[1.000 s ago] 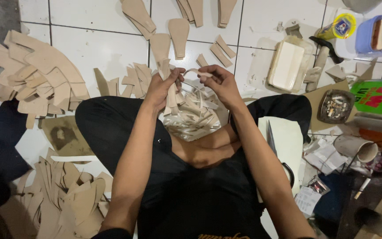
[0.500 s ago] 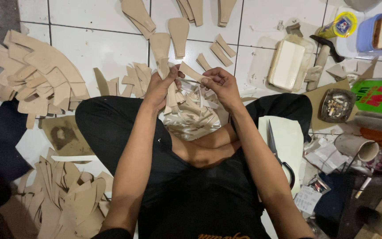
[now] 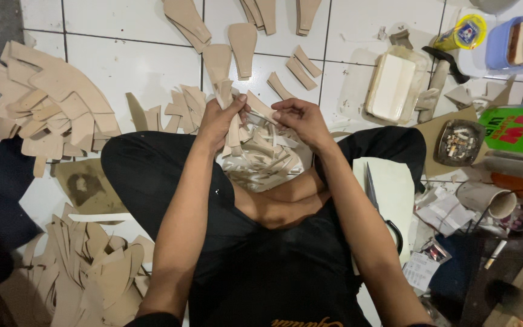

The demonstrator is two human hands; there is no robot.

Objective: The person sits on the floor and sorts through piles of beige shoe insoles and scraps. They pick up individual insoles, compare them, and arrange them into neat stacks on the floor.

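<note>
Both forearms are reaching forward from the seated person's body and meeting over the crossed legs. The left hand (image 3: 220, 121) is curling shut around a bundle of tan cut strips (image 3: 233, 130), which are standing upright between thumb and fingers. The right hand (image 3: 301, 120) is pinching the end of a single tan strip (image 3: 260, 110) lying between the two hands. Below them, a pile of scraps (image 3: 261, 162) is resting in the lap; beyond, cut pieces (image 3: 240, 41) are lying on white floor tiles (image 3: 128, 60).
</note>
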